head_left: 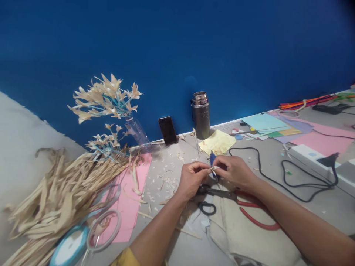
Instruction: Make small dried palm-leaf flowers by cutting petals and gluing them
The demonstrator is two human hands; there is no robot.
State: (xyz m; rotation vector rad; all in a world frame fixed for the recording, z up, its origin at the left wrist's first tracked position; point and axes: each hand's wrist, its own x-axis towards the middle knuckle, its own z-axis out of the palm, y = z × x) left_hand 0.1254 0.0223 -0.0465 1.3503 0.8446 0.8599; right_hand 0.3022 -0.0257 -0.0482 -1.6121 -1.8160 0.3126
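Observation:
Both hands meet over the middle of the table, fingertips pinched together. A small pale piece of dried husk (213,169), shaped like a little flower, sits between them. My left hand (194,176) is closed on its left side, and my right hand (234,170) grips it from the right. Just behind the fingers shows a blue glue gun (212,157), partly hidden by the hands. Below them lie black-handled scissors (207,208) and red-handled pliers (259,218), resting partly on a beige cloth (249,240).
Dried husks (61,195) pile up at left beside tape rolls (104,231) and pink paper (126,214). Husk flowers (107,96) stand in a clear bottle (137,131). A phone (168,130) and flask (201,116) stand by the wall. A power strip (310,159) and cable lie right.

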